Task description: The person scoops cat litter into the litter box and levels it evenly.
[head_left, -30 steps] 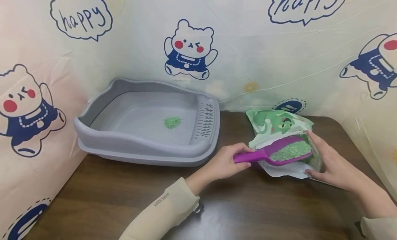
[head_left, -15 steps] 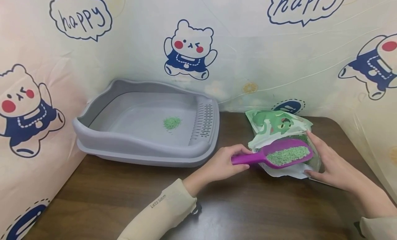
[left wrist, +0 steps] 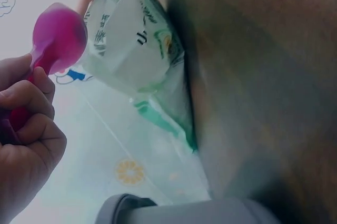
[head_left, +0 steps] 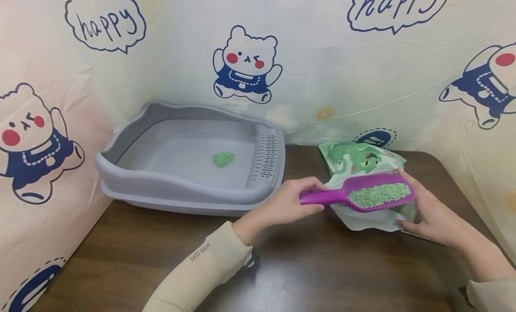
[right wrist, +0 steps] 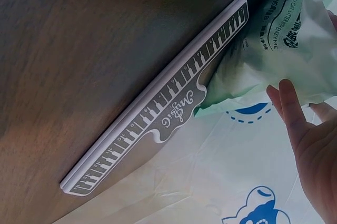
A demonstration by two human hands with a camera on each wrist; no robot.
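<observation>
In the head view my left hand [head_left: 284, 202] grips the handle of a purple scoop [head_left: 340, 193] heaped with green cat litter pellets [head_left: 379, 194]. The scoop is over the mouth of a litter bag [head_left: 364, 159], pale green and white with a cat picture, standing on the table. My right hand [head_left: 437, 220] touches the bag's right side, thumb and fingers spread apart; the right wrist view shows straight fingers [right wrist: 289, 103] against it. To the left stands a grey litter box [head_left: 189, 193] with a small pile of green pellets [head_left: 223, 159] on its floor.
A piano-key ruler [right wrist: 174, 97] lies on the brown table [head_left: 302, 267] next to the bag in the right wrist view. A sheet [head_left: 314, 65] printed with bears encloses the back and sides. The box's slotted ledge [head_left: 267, 155] faces the bag.
The scoop has risen slightly out of the bag's mouth and levelled, its pellets now gathered in a strip along it. My right hand stays at the bag.
</observation>
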